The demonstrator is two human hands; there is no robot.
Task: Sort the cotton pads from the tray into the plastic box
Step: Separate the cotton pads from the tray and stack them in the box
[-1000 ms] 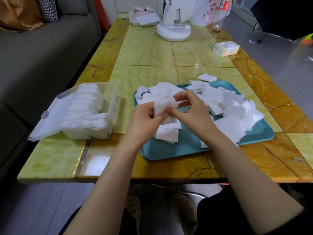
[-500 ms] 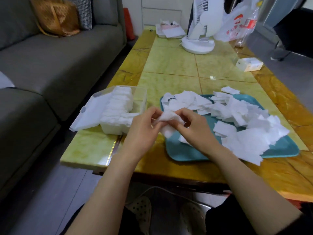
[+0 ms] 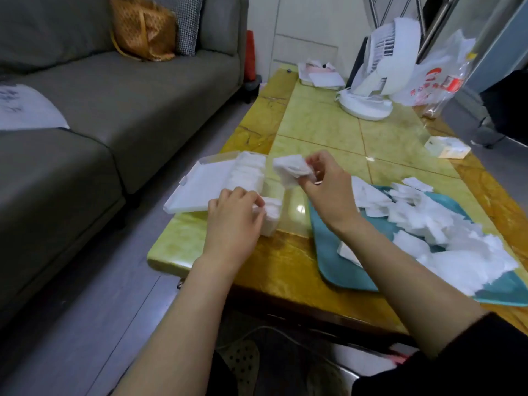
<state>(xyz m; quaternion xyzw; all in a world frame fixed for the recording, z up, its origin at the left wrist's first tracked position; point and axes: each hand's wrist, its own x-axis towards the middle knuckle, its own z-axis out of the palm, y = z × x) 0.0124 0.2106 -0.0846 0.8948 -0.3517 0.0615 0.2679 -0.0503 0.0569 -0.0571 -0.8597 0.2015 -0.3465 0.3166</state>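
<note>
A clear plastic box stands on the table's left side, its lid flipped open to the left and white cotton pads stacked inside. My left hand is at the box's near end, fingers curled over the pads there. My right hand pinches a small bunch of cotton pads just above the box's right edge. To the right lies the teal tray with a loose heap of several pads.
A white fan, a plastic bag and some papers stand at the table's far end. A small carton sits near the right edge. A grey sofa runs along the left, across a narrow floor gap.
My right hand carried the bunch of pads left from over the tray to above the box. My left hand let go of the bunch and moved onto the pads in the box.
</note>
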